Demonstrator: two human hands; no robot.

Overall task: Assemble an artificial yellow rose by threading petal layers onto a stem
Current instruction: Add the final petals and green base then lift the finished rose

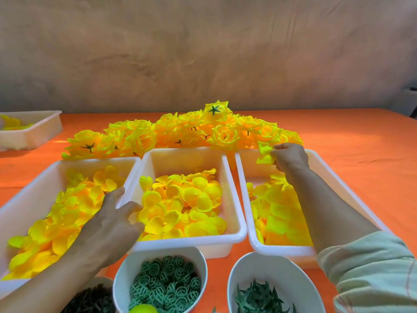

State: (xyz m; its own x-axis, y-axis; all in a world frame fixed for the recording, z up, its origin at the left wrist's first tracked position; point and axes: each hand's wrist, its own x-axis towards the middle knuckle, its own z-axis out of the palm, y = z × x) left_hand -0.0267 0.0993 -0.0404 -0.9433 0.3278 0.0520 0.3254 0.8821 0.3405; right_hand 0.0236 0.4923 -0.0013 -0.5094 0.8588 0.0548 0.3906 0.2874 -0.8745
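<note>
My right hand [291, 158] is raised over the far end of the right white tray [327, 168] and pinches a yellow petal piece [266, 153]. My left hand [112, 220] reaches across the rim between the left tray [29, 199] and the middle tray [230, 177], fingers spread, fingertips touching yellow petal layers [180, 204] in the middle tray. All three trays hold loose yellow petals. A row of finished yellow roses [180, 132] lies behind the trays. No stem is visible in either hand.
Near me stand a white bowl of green round lattice discs [167, 288], a bowl of green sepals [259, 299] and a dark pile of stems [90, 301]. Another white tray [33, 132] sits far left on the orange tablecloth [361, 141].
</note>
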